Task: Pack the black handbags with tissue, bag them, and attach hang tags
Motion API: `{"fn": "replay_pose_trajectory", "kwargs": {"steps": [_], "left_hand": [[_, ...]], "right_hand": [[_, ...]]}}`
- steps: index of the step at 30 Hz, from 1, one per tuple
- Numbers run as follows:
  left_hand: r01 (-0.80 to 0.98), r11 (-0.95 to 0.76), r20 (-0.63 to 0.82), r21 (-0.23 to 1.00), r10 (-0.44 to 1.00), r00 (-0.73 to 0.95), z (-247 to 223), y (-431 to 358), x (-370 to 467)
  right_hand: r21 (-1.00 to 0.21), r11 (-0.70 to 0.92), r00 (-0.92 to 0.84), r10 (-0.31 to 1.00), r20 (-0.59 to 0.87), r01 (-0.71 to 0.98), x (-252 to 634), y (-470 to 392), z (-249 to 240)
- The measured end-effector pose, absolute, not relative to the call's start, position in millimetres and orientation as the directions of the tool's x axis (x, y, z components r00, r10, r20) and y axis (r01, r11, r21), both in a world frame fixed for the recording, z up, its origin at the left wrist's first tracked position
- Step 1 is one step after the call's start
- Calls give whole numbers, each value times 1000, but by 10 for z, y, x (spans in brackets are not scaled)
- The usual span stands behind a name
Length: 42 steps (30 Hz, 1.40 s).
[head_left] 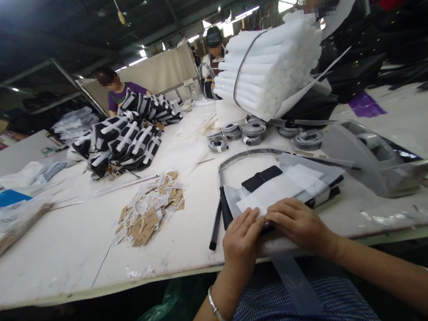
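Note:
Close to the table's front edge lies a black fabric item with white sheet material over it. My left hand presses its fingers together on the near edge of the white sheet. Beside it my right hand also has its fingers together on that edge, fingertips nearly meeting the left ones. The undersides of both hands are hidden. A grey-black strap curves around the item's left and back. From below the hands a translucent strip hangs over the table edge.
To the right stands a grey tape dispenser. Behind are coiled straps and a bundle of white rolls. Left lie brown tags, black-and-white bundles and plastic bags. Other people are across the table.

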<state>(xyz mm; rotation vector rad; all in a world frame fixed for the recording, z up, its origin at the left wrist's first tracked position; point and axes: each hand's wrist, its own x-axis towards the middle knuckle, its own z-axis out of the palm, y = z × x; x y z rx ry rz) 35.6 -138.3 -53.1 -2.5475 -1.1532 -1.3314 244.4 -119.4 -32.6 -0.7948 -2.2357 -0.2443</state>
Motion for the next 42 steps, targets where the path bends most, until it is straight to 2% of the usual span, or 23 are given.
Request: {"fn": "replay_pose_trajectory", "kwargs": {"steps": [3,7,10,15,18,22,26,30,34,37,42], "left_hand": [[632,-730,732,260,576,364,-555,-1382,362],[629,-723,713,286,599,365,-521,-1401,359],[630,-719,699,295,612,371,-500,-1412,359],[632,-722,711,282,599,368,-462,-1413,365],[633,-716,711,294,607,356,-457,-1413,370],[630,-710,703,314,620,348,-476,-1419,374],[632,-703,695,327,632,343,-492,-1424,375],[632,-702,696,328,632,340,-490,-1418,377],[632,-703,687,326,635,352,-473,-1419,373],[635,-704,686,318,633,359,-475,-1425,367],[644,-705,698,297,621,356,-518,-1422,369]], "right_hand": [[-2,859,-653,391,648,512,2699,-1408,-425],[103,889,-813,355,462,446,2944,-1761,-669],[122,904,-827,313,468,411,2866,-1837,-817],[59,908,-724,290,626,415,2600,-1687,-843],[6,915,-705,306,639,402,2619,-1690,-815],[-100,867,-672,446,591,487,2836,-1812,-872],[-22,782,-648,532,545,623,2932,-1882,-976],[-4,743,-589,535,606,670,2775,-1850,-1011],[-9,854,-651,404,643,520,2632,-1804,-950],[-66,926,-682,322,657,373,2597,-1803,-849],[-227,923,-632,379,676,311,2562,-1894,-713]]}}
